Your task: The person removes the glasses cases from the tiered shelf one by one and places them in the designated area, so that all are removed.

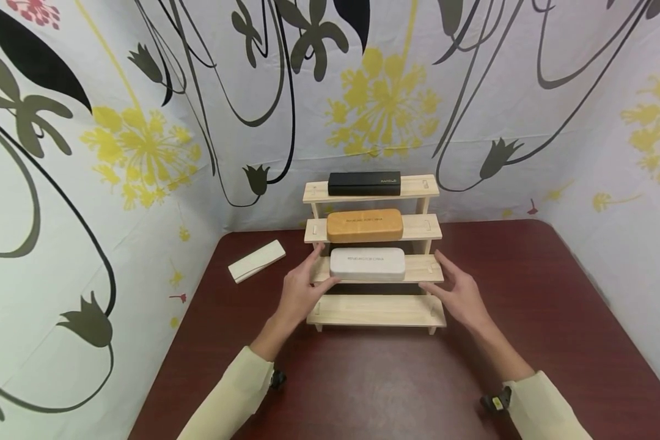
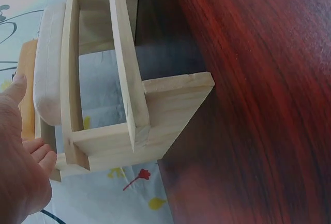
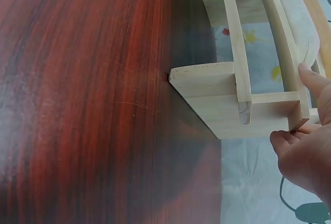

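Note:
A stepped wooden display rack (image 1: 376, 311) stands on the table. My left hand (image 1: 300, 290) is at its left end, thumb reaching toward the lower left corner of a white oblong case (image 1: 367, 264). In the left wrist view that thumb stands apart from the loosely bent fingers, which lie right at the rack's end. At the right end my right hand (image 1: 461, 296) grips the shelf under the white case, thumb at the front edge and fingers at the board's end (image 3: 299, 118). An orange-brown case (image 1: 365, 225) sits one step higher, a black case (image 1: 364, 183) on top.
A cream flat folded item (image 1: 256, 261) lies on the dark red table (image 1: 363, 385), left of the rack. Patterned cloth (image 1: 385, 36) hangs behind and at both sides. The lowest step carries no case.

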Motion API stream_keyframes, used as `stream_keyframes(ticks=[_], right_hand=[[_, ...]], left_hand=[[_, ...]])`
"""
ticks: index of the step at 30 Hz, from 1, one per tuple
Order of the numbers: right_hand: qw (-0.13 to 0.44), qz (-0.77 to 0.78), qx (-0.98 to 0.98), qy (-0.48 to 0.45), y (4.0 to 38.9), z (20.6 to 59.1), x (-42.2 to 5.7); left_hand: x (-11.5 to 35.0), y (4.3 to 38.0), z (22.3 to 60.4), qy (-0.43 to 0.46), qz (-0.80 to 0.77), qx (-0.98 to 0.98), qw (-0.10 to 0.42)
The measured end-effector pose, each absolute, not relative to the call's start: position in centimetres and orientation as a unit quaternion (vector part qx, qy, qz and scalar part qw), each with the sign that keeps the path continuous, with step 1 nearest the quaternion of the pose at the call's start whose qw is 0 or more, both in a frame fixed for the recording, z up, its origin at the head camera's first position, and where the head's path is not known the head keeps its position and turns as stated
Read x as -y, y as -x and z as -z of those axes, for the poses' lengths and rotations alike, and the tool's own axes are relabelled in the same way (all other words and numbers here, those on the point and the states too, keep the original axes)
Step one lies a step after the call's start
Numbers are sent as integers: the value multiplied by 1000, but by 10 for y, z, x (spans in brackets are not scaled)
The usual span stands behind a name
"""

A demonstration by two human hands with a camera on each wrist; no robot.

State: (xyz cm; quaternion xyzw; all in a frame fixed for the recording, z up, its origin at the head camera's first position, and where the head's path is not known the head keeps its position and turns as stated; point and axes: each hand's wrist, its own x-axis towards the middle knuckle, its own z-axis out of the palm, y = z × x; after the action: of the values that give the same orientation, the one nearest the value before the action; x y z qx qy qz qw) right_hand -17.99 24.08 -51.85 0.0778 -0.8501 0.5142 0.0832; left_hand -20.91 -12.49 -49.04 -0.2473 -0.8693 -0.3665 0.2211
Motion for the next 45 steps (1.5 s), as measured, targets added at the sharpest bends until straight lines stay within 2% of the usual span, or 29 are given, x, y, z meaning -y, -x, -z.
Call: stream_keyframes(ticks=[8,18,37,45], right_hand=[[101,-475,871,-69,183,516,-240],[115,-465,874,-76,184,516,-239],[120,-475,869,-75,184,517,-239],[120,-478,867,-74,185,517,-239]], left_hand=[[114,212,493,245,356,879,202],[106,216,495,206,366,896,147],[105,220,497,214,373,893,129],[107,220,500,237,367,884,167]])
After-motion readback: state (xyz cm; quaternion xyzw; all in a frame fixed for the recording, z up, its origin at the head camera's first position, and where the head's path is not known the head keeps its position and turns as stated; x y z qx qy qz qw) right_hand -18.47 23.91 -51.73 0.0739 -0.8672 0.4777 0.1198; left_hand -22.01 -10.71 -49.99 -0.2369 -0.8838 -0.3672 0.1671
